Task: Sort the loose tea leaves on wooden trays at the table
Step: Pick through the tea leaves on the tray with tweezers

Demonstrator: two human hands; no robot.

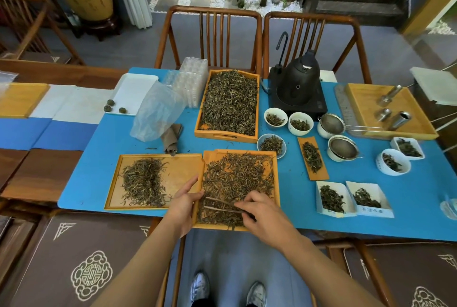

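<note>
At the near edge of the blue-covered bench (99,178), two wooden trays sit side by side. Near tray (277,183), tilted slightly and overlapping the left tray's (183,168) right rim, holds a wide spread of loose tea leaves (237,175). Left tray carries a smaller heap of leaves (143,183) toward its left half. Left hand (184,200): fingers extended, resting along the near tray's left rim, nothing grasped. Right hand (264,212): grip closed, fingers pinching a pair of dark wooden tongs (220,204) whose tips point left across the leaves, near the left hand's fingertips; whether a leaf sits between the tips cannot be told. Farther back, a third tray (197,119) is filled with leaves. To the right: small white bowls (275,117) of leaves, two mesh strainers (331,123), a black kettle (301,81) on its base. A clear plastic bag (158,111) lies behind the left tray.
</note>
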